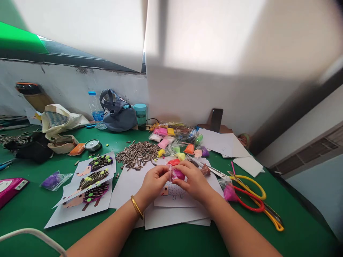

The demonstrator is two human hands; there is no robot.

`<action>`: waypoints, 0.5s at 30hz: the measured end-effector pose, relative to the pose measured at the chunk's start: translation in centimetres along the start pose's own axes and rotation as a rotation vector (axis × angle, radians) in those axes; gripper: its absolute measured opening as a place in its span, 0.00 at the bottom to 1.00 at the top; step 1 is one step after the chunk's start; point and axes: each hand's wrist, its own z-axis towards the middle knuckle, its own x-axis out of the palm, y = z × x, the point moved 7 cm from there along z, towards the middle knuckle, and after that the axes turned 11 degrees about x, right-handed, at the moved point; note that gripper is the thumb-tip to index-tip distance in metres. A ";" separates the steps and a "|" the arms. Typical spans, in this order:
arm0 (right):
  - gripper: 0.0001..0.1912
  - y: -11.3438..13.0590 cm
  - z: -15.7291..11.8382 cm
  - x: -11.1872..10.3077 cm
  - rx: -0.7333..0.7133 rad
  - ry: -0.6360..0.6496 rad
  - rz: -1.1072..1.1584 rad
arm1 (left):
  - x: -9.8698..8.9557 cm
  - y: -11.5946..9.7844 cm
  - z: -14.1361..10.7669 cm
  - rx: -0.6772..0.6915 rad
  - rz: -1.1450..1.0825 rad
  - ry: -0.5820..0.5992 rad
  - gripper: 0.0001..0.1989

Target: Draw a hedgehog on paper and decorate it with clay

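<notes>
Both of my hands meet over the white sheets (160,217) in the middle of the table. My left hand (154,181) pinches the clear end of a small bag of magenta modelling clay (178,174). On the other side, my right hand (193,181) has its fingers and thumb closed around the clay part of the bag. Beneath them lies a hedgehog drawing (174,200), partly covered by my hands. A lump of red clay (173,162) and a brown lump (205,170) lie just beyond my fingers.
Striped sunflower seeds (138,153) are heaped behind the sheets. Finished hedgehog pictures (93,192) lie at left, beside a purple clay bag (53,181). Scissors with red and yellow handles (248,198) lie right, near a pink clay bag (229,192). More clay packets (163,137) sit behind.
</notes>
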 end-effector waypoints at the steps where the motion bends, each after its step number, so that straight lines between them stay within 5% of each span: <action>1: 0.14 0.1 0.0 0.1 0.002 0.015 -0.007 | 0.2 -0.1 -0.1 -0.005 -0.003 0.010 0.12; 6: 0.03 0.4 0.0 0.3 -0.004 0.031 -0.030 | 0.0 -0.2 -0.2 0.024 0.101 -0.028 0.11; 12: 0.11 0.6 0.0 -0.1 -0.024 -0.027 0.001 | 0.0 0.0 0.0 0.026 0.107 -0.004 0.11; 15: 0.06 0.3 0.0 -0.3 -0.013 -0.019 0.036 | -0.3 -0.2 0.1 0.055 0.095 -0.036 0.09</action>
